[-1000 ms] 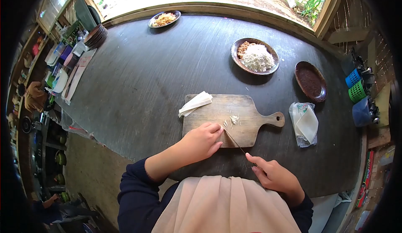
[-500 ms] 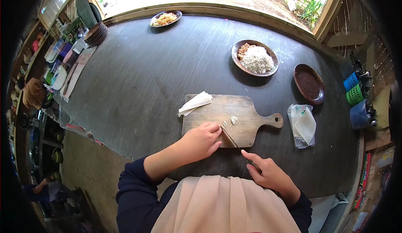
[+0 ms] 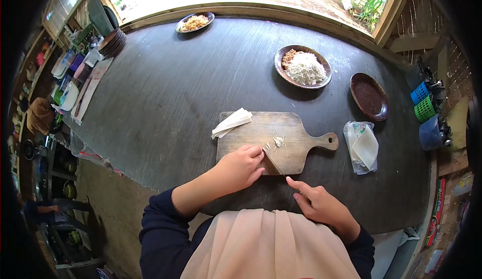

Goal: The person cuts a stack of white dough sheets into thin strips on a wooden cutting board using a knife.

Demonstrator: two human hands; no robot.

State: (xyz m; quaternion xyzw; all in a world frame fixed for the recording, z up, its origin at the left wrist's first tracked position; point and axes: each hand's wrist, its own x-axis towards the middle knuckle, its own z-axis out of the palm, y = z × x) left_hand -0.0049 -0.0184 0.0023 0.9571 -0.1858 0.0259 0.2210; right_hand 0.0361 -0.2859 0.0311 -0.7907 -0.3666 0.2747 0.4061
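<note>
My right hand (image 3: 321, 203) has edged toward 11 o'clock, gripping the knife (image 3: 274, 163), while my left hand (image 3: 241, 166), its hold hidden, wants fingers curled clear of the edge.

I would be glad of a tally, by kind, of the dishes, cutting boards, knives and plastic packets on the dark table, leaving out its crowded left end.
Dishes: 3 (far dish, heaped dish, reddish-brown dish)
Cutting board: 1
Knife: 1
Plastic packet: 1
Total: 6
</note>
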